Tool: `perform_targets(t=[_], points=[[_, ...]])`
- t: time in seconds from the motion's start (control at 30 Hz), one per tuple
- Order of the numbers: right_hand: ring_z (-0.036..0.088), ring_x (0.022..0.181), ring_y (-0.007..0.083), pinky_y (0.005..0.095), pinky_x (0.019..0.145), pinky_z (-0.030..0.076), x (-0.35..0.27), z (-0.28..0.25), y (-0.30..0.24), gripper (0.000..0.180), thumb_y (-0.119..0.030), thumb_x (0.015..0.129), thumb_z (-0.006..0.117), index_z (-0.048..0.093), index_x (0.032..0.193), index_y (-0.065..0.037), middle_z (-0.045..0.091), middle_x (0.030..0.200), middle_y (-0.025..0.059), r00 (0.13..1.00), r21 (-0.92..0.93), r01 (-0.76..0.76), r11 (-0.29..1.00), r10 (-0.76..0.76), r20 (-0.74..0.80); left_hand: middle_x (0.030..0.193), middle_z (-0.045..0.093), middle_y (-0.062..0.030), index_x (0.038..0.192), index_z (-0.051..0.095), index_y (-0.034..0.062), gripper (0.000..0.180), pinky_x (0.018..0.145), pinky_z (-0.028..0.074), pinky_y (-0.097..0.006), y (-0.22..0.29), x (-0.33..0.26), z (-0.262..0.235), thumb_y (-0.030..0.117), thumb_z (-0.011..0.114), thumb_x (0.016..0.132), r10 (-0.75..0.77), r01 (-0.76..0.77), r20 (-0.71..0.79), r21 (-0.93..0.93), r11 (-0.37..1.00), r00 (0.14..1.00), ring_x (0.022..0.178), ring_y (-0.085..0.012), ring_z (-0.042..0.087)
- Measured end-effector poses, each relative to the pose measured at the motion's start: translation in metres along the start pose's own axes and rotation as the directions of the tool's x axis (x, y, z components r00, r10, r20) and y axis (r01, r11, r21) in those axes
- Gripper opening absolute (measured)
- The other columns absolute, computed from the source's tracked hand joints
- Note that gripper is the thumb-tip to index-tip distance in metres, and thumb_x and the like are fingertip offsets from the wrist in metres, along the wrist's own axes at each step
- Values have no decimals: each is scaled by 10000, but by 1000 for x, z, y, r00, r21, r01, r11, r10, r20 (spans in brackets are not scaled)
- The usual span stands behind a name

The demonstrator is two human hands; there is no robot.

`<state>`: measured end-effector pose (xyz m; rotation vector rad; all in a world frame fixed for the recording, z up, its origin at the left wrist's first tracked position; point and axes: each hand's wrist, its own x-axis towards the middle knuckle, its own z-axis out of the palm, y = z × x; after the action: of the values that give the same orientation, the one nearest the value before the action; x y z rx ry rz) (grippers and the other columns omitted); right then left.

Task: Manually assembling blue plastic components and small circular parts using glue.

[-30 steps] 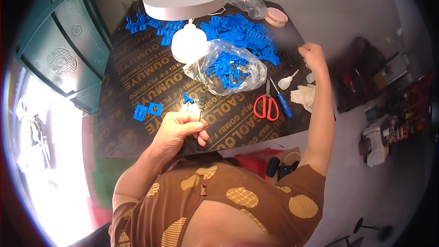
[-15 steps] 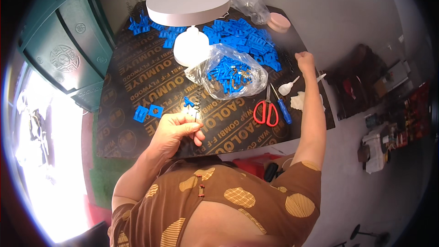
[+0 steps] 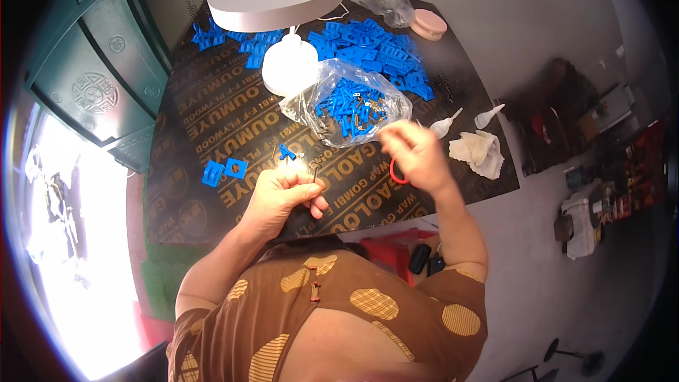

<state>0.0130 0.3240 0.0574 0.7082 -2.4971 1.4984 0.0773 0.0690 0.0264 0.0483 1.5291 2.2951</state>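
Left hand [image 3: 283, 194] pinches a dark spring [image 3: 315, 175]; right hand [image 3: 417, 158] blurred, contents unclear.
A low sweep might snag the plastic bag [image 3: 301, 107], spilling blue pieces [image 3: 345, 107].

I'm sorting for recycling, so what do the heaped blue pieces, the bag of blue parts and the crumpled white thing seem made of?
Blue pieces: probably smooth moulded plastic, given the even colour and repeated shapes. Bag: apparently thin, glossy plastic film, see-through with bright creases. Crumpled white thing: matte, cloth or paper by its soft folds.
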Motion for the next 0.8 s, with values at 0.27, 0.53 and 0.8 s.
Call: perform_targets(t=[0.27,0.53,0.8], points=[[581,728,74,245,655,484,-13,62,-9,193,-111,918,593,623,1027,45,653,805,72,984,308,-137,942,93,152,752,674,-149,932,637,-82,157,609,528,-254,-3,-4,7,62,642,868,33,-33,-1,49,998,999,606,-162,638],[577,781,61,231,690,487,-26,87,-12,167,-102,938,573,609,1002,48,643,852,41,979,528,-200,825,153,132,757,672,-147,944,640,-82,149,609,530,-261,-5,-9,5,53,616,885,69,-68,-13,92,993,998,613,-161,634],[564,738,37,207,655,475,-31,99,-19,129,-101,922,603,601,939,27,628,815,16,986,616,-163,771,150,74,773,671,-143,962,640,-72,144,606,529,-263,-9,-12,0,49,606,893,87,-85,-21,86,993,996,616,-162,634]])
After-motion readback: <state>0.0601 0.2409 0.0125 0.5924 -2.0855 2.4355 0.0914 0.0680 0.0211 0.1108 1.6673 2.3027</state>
